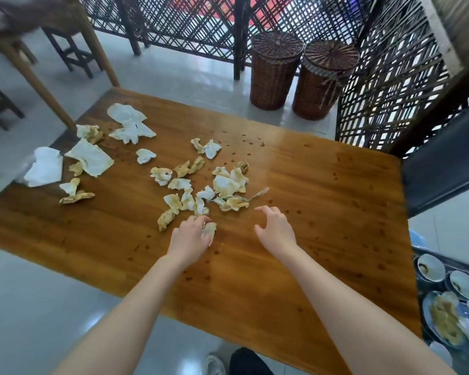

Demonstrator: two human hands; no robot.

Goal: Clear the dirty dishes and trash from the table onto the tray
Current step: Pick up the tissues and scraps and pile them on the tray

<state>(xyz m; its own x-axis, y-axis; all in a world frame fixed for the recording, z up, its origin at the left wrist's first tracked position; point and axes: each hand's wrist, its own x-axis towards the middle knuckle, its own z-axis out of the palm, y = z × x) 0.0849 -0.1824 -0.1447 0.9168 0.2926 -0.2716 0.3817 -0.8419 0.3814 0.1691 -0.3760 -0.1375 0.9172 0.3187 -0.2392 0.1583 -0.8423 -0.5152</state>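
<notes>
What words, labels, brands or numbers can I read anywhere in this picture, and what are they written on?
None can be read.
The crumpled napkins, the wooden table, the two wicker baskets and the bowls on the tray show no print.
The red panel behind the lattice might be a sign, but it is too hidden and blurred to tell.
</notes>
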